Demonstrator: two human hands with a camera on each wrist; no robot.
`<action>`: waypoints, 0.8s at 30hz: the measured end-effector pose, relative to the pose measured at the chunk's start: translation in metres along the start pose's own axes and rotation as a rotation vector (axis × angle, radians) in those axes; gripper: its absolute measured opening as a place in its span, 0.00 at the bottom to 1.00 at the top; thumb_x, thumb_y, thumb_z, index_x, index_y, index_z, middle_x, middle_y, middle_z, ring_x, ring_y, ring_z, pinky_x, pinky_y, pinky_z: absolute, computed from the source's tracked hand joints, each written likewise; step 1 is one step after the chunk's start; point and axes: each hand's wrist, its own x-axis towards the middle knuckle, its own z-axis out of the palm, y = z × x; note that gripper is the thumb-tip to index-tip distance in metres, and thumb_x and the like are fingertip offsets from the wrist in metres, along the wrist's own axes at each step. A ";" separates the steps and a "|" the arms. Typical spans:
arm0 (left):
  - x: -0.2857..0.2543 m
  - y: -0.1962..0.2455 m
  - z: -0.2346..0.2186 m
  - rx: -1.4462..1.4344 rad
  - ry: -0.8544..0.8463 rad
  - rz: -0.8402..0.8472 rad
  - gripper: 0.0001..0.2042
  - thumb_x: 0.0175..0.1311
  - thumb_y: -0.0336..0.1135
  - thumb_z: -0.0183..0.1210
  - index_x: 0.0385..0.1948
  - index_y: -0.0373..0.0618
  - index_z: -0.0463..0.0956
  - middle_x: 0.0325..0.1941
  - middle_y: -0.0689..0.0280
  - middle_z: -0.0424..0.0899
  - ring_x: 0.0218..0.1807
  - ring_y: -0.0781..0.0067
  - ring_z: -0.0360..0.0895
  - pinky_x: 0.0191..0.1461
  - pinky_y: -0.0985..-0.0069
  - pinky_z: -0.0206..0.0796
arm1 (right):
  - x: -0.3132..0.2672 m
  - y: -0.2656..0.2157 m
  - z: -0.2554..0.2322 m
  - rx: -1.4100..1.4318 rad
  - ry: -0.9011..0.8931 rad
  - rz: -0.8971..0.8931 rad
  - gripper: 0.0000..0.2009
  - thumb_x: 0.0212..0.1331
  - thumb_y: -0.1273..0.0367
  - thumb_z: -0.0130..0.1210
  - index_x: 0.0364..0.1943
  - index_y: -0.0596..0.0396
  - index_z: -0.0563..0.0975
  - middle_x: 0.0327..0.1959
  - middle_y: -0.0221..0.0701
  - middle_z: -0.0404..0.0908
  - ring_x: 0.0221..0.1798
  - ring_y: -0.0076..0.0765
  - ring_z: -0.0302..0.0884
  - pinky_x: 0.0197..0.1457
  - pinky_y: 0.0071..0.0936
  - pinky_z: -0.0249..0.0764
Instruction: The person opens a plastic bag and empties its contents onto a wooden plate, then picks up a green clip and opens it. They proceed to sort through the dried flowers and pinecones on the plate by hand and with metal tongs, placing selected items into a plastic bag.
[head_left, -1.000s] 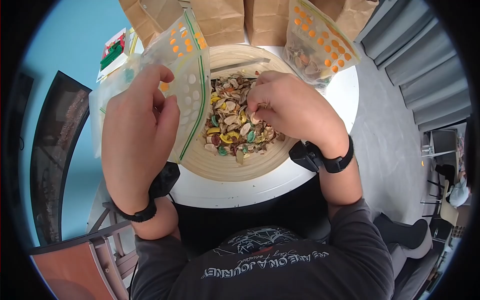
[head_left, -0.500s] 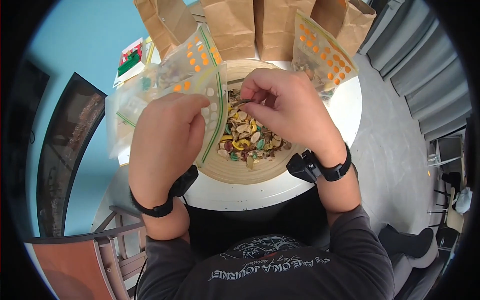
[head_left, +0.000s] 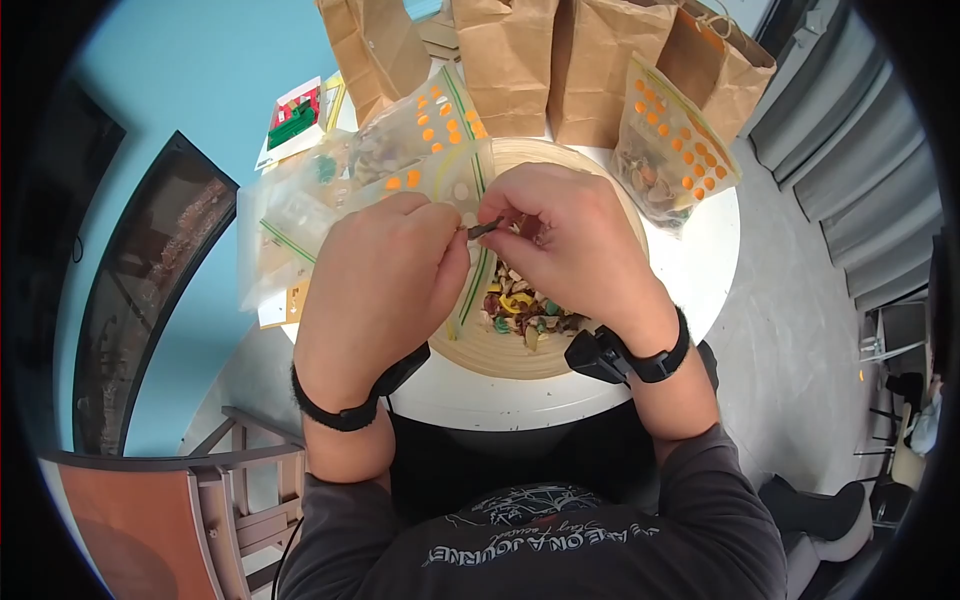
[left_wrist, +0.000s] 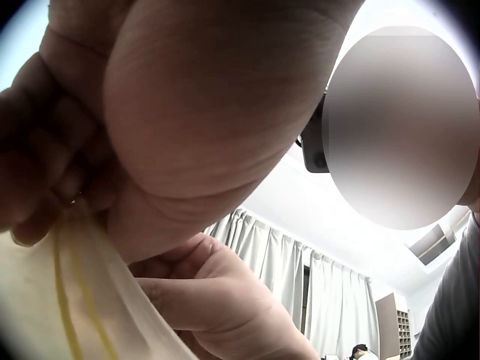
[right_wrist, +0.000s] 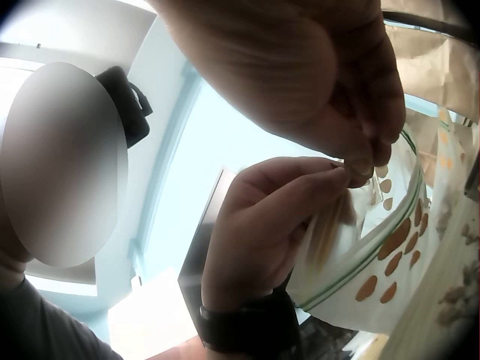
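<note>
My left hand pinches the edge of a clear zip bag with orange dots, its zip strip tinted green; in the left wrist view the bag's film hangs below the fingers. Close against it, my right hand pinches a small dark, narrow piece between thumb and fingers. The fingertips of both hands come together at the bag's mouth. Underneath lies a heap of dried potpourri in yellow, green and brown on a round wooden tray, partly hidden by the hands.
Another dotted zip bag, partly filled, stands at the right. Brown paper bags line the back of the white round table. More clear bags lie at the left, near a box with red and green items.
My right hand has risen from the potpourri heap with the dark piece. My left hand has moved right, to the bag's edge, and both hands now meet. The head view has shifted.
</note>
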 end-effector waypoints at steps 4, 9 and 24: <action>-0.004 -0.002 -0.001 0.006 0.012 0.030 0.08 0.64 0.32 0.63 0.25 0.40 0.79 0.27 0.55 0.81 0.32 0.47 0.82 0.36 0.52 0.72 | 0.000 0.001 0.003 -0.021 0.006 -0.018 0.08 0.55 0.76 0.72 0.36 0.58 0.84 0.30 0.34 0.84 0.32 0.36 0.85 0.36 0.30 0.81; -0.004 -0.004 -0.003 0.038 0.024 -0.004 0.03 0.61 0.26 0.64 0.30 0.36 0.81 0.27 0.53 0.82 0.33 0.48 0.82 0.36 0.58 0.72 | 0.000 0.002 0.002 -0.023 0.023 -0.033 0.08 0.54 0.76 0.72 0.36 0.58 0.84 0.31 0.34 0.86 0.33 0.36 0.86 0.37 0.29 0.82; -0.002 -0.004 0.000 0.041 0.054 -0.058 0.10 0.60 0.33 0.67 0.22 0.40 0.78 0.26 0.53 0.81 0.33 0.46 0.82 0.37 0.52 0.74 | -0.002 0.004 -0.006 -0.011 0.025 0.099 0.08 0.54 0.79 0.71 0.38 0.60 0.85 0.34 0.32 0.87 0.35 0.31 0.87 0.40 0.27 0.83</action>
